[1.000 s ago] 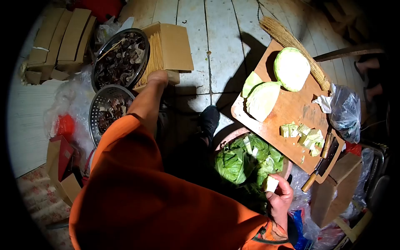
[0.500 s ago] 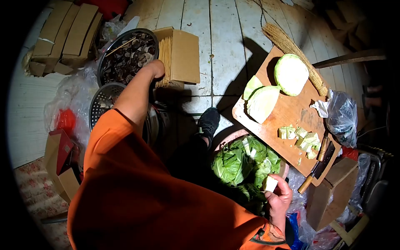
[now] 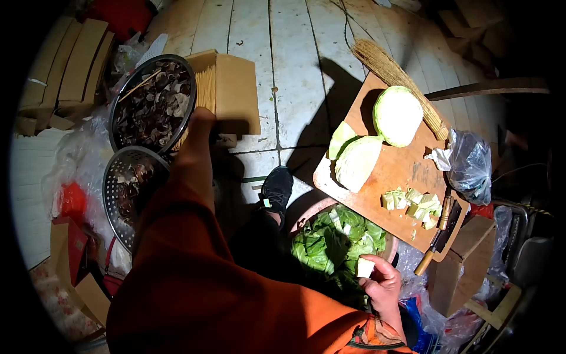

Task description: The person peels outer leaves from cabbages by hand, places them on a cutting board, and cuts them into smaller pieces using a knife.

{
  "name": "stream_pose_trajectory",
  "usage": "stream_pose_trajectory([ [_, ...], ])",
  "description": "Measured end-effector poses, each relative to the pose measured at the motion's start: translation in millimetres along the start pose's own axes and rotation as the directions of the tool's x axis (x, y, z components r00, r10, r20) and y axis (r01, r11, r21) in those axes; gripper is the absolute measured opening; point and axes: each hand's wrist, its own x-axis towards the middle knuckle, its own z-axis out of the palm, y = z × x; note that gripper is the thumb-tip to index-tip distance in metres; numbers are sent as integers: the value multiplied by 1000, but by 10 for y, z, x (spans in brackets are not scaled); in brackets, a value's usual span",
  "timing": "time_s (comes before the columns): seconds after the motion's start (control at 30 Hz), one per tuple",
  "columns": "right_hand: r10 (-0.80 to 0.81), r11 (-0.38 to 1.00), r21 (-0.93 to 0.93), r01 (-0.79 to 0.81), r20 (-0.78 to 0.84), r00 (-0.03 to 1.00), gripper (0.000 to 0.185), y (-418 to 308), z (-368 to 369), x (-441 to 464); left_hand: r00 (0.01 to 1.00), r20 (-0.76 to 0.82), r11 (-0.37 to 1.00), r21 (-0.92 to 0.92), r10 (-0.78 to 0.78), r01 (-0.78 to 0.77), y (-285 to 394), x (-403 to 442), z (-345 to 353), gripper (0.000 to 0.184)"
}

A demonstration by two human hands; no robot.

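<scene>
My right hand (image 3: 384,284) pinches a pale cut piece of cabbage (image 3: 365,268) between thumb and fingers, over the near side of a tub of green cabbage leaves (image 3: 321,239). My left hand (image 3: 203,120) is at the near end of an open cardboard box of thin wooden skewers (image 3: 206,88); its fingers are hidden. Left of that box is a metal bowl (image 3: 193,76) of dark wood ear mushrooms (image 3: 154,106). A cutting board (image 3: 392,168) bears a cabbage half (image 3: 398,116), a cut wedge (image 3: 357,162) and several small chunks (image 3: 421,205).
A perforated metal colander (image 3: 116,206) with dark pieces stands below the bowl. A cleaver (image 3: 445,234) and another wooden-handled knife lie at the board's right edge. Beyond are a straw broom (image 3: 401,85) and a tied plastic bag (image 3: 471,171). A cardboard box (image 3: 463,265) stands at right.
The view has shifted, so most things sit further left and slightly lower. My left hand has drawn to the near end of the skewer box. My right hand keeps holding the cabbage piece.
</scene>
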Motion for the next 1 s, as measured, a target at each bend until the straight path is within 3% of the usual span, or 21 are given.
stream_pose_trajectory([
  [0.3,-32,999,2,32,12,999,48,-57,54,-117,997,-44,998,28,-57,59,214,-442,-494,22],
  [0.4,-50,999,0,50,14,999,47,-65,56,-208,984,-54,977,-146,-167,158,279,-688,-651,27],
  [0.47,-66,998,-7,66,13,998,47,-61,53,-268,952,23,883,-369,-305,292,344,-833,-823,54],
  [0.57,-90,996,9,90,-27,996,46,-30,53,-384,958,63,880,-382,-281,283,335,-903,-898,48],
  [0.63,-129,990,-61,128,-17,991,46,-16,39,-460,990,77,974,-181,-121,133,341,-1021,-1019,32],
  [0.7,-153,987,-46,152,-14,988,46,-1,36,-545,979,76,909,-363,-189,203,418,-1321,-1257,32],
  [0.83,-246,966,-78,247,19,969,44,-56,46,-738,976,38,763,-617,-216,193,447,-1698,-1462,28],
  [0.9,-284,958,-38,286,35,958,43,-18,45,-844,970,-96,681,-728,-222,84,404,-1764,-1383,26],
  [0.93,-305,952,-27,306,32,952,42,-21,63,-906,986,53,599,-789,-158,138,387,-1817,-1479,20],
  [1.0,-306,952,1,306,46,951,41,58,36,-1008,995,71,429,-899,-67,93,461,-2053,-1619,10],
])
